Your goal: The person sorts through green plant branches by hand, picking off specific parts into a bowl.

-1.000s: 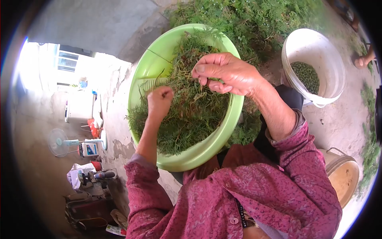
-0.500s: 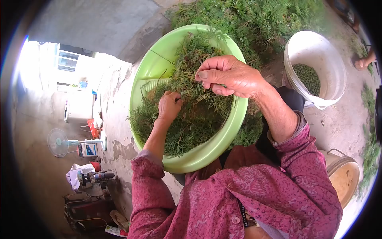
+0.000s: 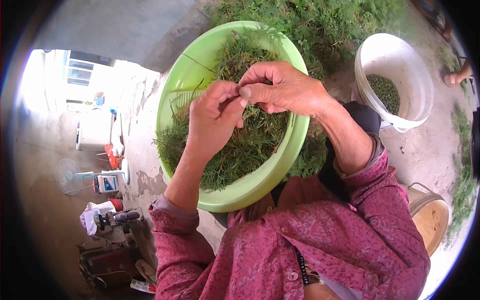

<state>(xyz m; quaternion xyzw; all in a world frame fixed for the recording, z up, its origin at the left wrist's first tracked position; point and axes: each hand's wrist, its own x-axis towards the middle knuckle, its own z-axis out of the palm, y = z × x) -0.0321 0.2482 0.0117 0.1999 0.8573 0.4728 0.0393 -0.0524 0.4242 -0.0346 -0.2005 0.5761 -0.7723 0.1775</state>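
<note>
Pinching my fingertips together over the green basin (image 3: 296, 135), I held both hands just above its heap of feathery green sprigs (image 3: 240, 155). My left hand (image 3: 212, 120) was curled, with thumb and forefinger closed tip to tip. It met my right hand (image 3: 282, 90), which was closed in the same way, so the two pinches touched over the middle of the basin. Whatever sat between those fingertips was too small for me to make out. The other fingers of my right hand were folded loosely underneath.

The basin sat close in front of my magenta patterned blouse (image 3: 370, 240), and the sprigs filled it nearly to the rim. Beyond its far edge, more of the same greenery lay in a loose pile (image 3: 310, 25) on the concrete ground. To my right stood a white bucket (image 3: 395, 45), apart from the basin, with small green berries (image 3: 384, 92) in its bottom. A metal pail (image 3: 430, 217) stood nearer to me on that side. Well off to my left there was a standing fan (image 3: 67, 176).
</note>
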